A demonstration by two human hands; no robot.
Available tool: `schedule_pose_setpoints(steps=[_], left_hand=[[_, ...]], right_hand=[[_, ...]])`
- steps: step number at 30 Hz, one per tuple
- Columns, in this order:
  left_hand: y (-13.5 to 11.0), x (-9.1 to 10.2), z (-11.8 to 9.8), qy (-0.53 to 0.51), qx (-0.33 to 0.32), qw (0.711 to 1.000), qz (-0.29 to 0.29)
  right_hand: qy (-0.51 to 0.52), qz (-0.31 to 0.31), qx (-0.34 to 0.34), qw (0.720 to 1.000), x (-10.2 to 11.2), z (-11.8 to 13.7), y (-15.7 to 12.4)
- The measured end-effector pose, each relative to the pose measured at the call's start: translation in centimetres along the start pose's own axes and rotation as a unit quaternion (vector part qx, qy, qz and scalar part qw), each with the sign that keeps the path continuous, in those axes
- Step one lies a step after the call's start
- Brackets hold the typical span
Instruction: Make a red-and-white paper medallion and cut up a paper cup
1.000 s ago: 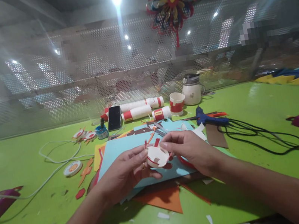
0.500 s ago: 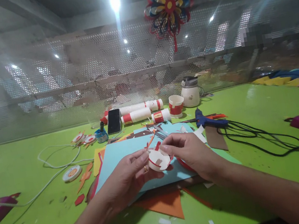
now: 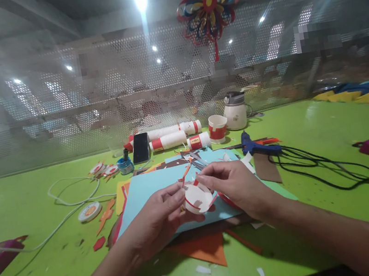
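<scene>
My left hand [image 3: 168, 210] is closed on the side of a shallow round white paper piece [image 3: 198, 197] with a red edge, like a cut-down paper cup. Its inside faces up towards me. At its far right rim, the thumb and forefinger of my right hand [image 3: 228, 182] pinch a small red paper strip [image 3: 196, 181]. Whether the strip is joined to the cup piece I cannot tell. Thin red and orange bits stick out around the rim. Light blue paper sheets [image 3: 143, 188] lie under both hands.
Behind the hands are scissors [image 3: 199, 158], white-and-red paper tubes [image 3: 169, 141], a paper cup [image 3: 218, 135], a phone [image 3: 141, 148] and a blue bottle [image 3: 125, 166]. A blue glue gun [image 3: 258, 146] with cables lies right. Tape [image 3: 90, 212] and orange scraps [image 3: 197, 252] lie about.
The cup piece has tipped slightly, showing more of its inside. My right hand has shifted up a little from the rim, still pinching the red strip. My left hand keeps its hold.
</scene>
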State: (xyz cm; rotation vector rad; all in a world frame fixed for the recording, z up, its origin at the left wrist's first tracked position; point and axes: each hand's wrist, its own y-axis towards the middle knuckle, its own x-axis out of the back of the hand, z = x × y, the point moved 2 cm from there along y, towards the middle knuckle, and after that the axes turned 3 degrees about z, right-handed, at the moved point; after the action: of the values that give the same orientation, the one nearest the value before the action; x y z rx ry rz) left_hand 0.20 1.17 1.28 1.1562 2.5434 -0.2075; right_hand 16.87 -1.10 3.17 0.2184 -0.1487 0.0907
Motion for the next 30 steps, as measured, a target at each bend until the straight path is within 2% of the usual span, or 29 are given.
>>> schedule_pose_setpoints(steps=[9,15,23,30], left_hand=[[0.0,0.4,0.3,-0.019,-0.005,0.999,0.026],[0.0,0.6,0.5,-0.020,0.005,1.000,0.009],[-0.3,0.5,0.4,-0.018,-0.006,0.999,0.031],[-0.3,0.3,-0.3,0.005,-0.005,1.000,0.023]], right_hand=[[0.066,-0.001,-0.022,0.998,-0.1,-0.2,0.1],[0.135,0.004,-0.042,0.990,-0.2,-0.8,0.1],[0.244,0.060,-0.092,0.964,-0.3,-1.5,0.2],[0.240,0.090,-0.117,0.960,-0.7,-1.4,0.0]])
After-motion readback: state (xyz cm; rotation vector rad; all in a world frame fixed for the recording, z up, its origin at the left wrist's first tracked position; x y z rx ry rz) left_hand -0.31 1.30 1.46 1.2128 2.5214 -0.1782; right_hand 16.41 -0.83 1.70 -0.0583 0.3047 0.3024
